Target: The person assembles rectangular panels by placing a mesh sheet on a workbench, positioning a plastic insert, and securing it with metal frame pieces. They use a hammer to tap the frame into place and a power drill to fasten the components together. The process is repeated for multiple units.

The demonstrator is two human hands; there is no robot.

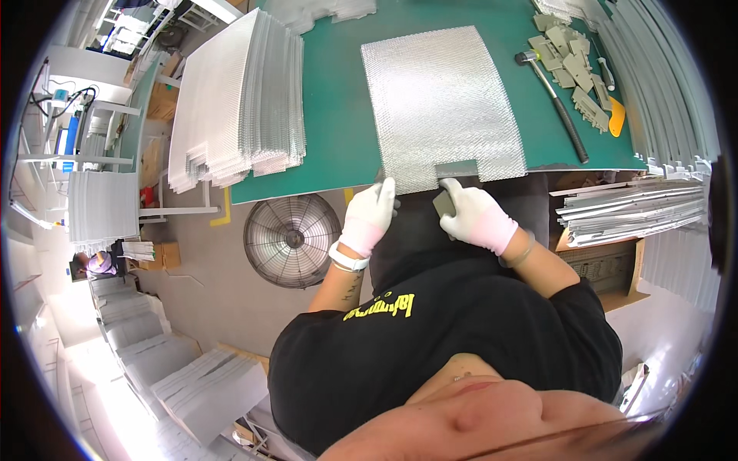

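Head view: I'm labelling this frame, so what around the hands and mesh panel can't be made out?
In the head view:
- Whether the left hand's fingers reach under the mesh panel: glove and panel hide it.
- The full shape of the grey-green piece: the right hand covers part.
- The long grey strips' far ends: cut off at upper right.

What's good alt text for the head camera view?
A person's white-gloved left hand grips the near left corner of a silvery mesh sheet on a green table, while the right hand holds a small grey-green piece beside the sheet's notched edge. A stack of similar sheets is at left; a hammer and grey-green parts lie at right.
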